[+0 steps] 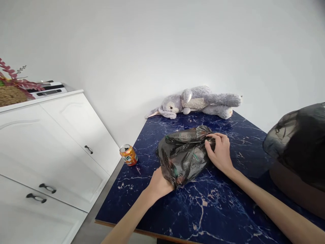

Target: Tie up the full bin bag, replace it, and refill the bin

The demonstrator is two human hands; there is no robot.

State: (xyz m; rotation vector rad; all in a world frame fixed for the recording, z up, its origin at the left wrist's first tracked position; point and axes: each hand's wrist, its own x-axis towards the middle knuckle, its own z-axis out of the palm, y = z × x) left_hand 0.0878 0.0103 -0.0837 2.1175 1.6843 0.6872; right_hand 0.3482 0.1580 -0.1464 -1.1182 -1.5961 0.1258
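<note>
The right hand pinches the gathered edge of a black plastic bag between thumb and fingers, with the wrist bent inward. The left hand reaches in at the bag's near left corner, its fingers covered by the plastic — whether they are curled or spread I cannot tell. The bag lies between the two hands, crumpled and thin enough that rounded shapes with green and reddish patches show through, one of them stretched along its far side.

Under both hands is the counter, dark blue with white, marble-like veins. Left of the left hand and a little farther off, an orange can stands upright near the counter's edge. Beyond both hands, a grey plush rabbit lies on its side close to the white wall, its ears to the left and feet to the right. Off to the right of the right hand stands a brown bin, with a dark liner puffed over its top. Well left of the hands — apart from the counter — is a white cabinet bearing a woven basket and pink sprays.
</note>
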